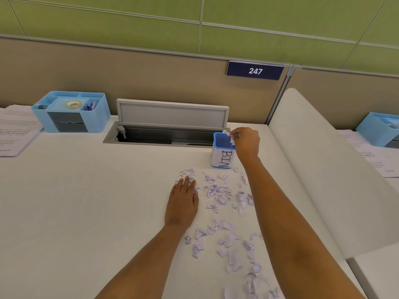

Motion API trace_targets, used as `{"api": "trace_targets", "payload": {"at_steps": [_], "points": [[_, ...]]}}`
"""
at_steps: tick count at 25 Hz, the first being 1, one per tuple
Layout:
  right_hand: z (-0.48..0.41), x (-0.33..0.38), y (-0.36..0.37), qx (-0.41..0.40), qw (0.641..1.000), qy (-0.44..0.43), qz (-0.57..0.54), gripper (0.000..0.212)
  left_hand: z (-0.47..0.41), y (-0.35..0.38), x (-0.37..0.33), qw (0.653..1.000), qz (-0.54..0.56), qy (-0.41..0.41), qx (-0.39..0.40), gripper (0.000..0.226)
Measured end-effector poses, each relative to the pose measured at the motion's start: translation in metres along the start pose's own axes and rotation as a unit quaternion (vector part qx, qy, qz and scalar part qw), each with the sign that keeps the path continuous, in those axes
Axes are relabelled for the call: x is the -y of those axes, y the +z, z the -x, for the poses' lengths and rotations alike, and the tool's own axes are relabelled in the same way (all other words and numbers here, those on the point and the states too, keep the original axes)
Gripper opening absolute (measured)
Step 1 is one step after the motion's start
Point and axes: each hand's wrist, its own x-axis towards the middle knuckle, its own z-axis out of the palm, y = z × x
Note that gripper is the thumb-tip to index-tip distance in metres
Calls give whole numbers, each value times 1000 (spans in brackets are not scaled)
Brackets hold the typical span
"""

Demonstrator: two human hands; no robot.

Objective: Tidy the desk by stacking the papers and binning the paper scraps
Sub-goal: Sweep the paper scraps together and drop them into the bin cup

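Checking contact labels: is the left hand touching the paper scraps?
Touching. Head view: left hand lies flat on the desk, its fingers resting on paper scraps at the pile's edge.

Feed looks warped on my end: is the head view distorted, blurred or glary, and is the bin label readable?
Head view: wide-angle bowing curves the top of the partition; light is even, with no glare and only faint shadows on the desk; "BIN" on the bin reads clearly; print on the paper scraps is too small to read.

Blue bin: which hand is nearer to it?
Right. The right hand pinches a scrap at the rim of the bin; the left hand lies flat on scraps nearer the person.
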Motion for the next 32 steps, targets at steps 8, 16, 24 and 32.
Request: {"api": "trace_targets", "payload": {"at_steps": [8,16,24,32], "points": [[-20,13,17,139,986,30,88,34,-2,2,1,1000,-7,15,-1,56],[78,-37,19,-57,998,31,-5,32,6,-7,-2,1000,-3,-2,5,52],[142,-58,57,174,973,-70,137,53,26,-14,8,1000,-14,-7,4,62],[139,-52,51,128,982,-105,96,27,34,-11,17,1000,10,-11,-5,75]]}}
